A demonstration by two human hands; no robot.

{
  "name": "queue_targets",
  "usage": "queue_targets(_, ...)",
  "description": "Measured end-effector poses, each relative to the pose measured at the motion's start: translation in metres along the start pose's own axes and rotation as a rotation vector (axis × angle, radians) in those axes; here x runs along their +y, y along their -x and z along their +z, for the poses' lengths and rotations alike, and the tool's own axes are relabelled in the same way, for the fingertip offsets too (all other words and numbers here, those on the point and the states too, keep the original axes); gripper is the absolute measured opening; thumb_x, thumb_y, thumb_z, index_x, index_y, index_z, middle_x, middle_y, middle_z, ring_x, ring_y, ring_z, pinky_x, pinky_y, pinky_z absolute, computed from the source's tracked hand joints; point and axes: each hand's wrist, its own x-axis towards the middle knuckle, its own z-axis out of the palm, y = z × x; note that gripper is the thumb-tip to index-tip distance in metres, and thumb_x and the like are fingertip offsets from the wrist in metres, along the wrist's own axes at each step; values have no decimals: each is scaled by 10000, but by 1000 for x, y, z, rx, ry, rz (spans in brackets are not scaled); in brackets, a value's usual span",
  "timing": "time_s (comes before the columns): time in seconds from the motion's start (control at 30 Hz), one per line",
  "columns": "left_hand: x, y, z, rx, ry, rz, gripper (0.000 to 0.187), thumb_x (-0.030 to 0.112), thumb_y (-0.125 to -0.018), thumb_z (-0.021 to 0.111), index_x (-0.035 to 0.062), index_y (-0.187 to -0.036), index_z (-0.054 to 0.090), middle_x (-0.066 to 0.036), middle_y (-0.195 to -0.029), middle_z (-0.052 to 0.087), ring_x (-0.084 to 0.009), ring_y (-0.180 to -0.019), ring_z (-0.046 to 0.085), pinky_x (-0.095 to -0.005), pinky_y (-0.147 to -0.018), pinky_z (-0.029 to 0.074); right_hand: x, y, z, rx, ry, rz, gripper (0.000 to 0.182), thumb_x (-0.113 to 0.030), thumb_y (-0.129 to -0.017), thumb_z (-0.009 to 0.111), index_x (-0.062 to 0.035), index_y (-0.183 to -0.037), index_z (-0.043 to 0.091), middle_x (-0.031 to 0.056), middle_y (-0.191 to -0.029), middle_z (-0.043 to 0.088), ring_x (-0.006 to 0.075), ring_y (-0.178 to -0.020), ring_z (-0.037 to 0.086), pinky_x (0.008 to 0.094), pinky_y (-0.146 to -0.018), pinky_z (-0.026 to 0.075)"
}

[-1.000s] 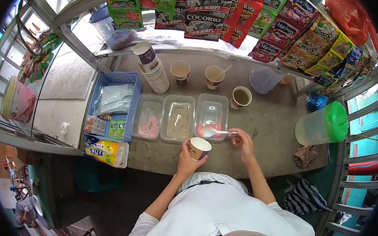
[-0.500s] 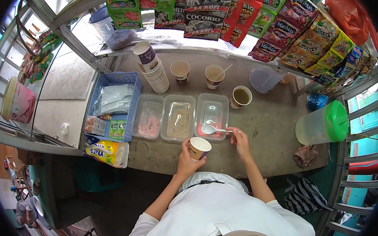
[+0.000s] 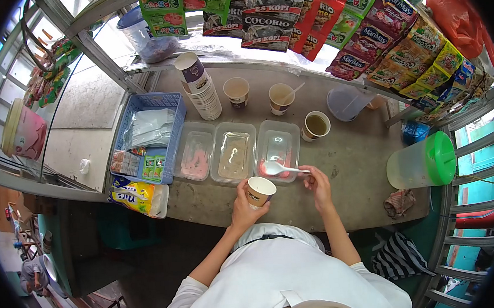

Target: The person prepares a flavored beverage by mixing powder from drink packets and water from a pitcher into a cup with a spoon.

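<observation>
Item: white spoon [image 3: 282,168], pinched at the handle end by my right hand [image 3: 319,184]; long axis runs left to right, bowl pointing left over the near end of the right-hand tub [image 3: 279,142], carrying pink. Item: paper cup [image 3: 259,191], upright, mouth up, gripped by my left hand [image 3: 244,207] at the near counter [image 3: 351,164] edge, just left of the spoon hand and below the spoon bowl.

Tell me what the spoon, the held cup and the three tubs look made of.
Spoon in the right hand: white, smooth, likely plastic. Cup in the left hand: probably paper, with printed wall and rolled rim. Three tubs: clear, slightly glossy plastic; their contents show through.
</observation>
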Motion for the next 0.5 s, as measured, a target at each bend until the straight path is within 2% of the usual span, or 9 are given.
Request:
queue_targets(0.1,1,1,1,-5,-4,17,896,179,-669,816,22,-1353,259,-221,-1213,547,-309,-1137,562,-387,-961,443,-19,8,1,-222,103,-75,350,-249,-931,440,-3,-1018,673,35,-882,666,63,-642,471,207,-598,344)
queue_targets(0.2,-5,1,2,-15,-8,25,899,178,-670,816,23,-1355,257,-221,-1217,546,-309,-1137,562,-386,-960,444,-25,9,1,-233,88,-33,349,-247,-906,449,2,-988,680,45,-881,664,74,-662,479,218,-612,349)
queue_targets(0.3,-3,1,1,-12,-34,13,909,174,-666,820,24,-1359,252,-221,-1214,547,-309,-1138,562,-383,-959,445,-26,7,4,-172,90,-47,364,-273,-924,452,17,-1009,655,46,-868,643,92,-665,460,232,-614,343)
queue_targets(0.5,1,2,-1,35,-60,52,866,166,-651,831,13,-1336,323,-204,-1194,558,-295,-1122,568,-380,-950,452,-11,0,5,11,112,-61,365,-290,-973,445,-8,-1080,651,20,-888,658,55,-623,463,199,-571,339)
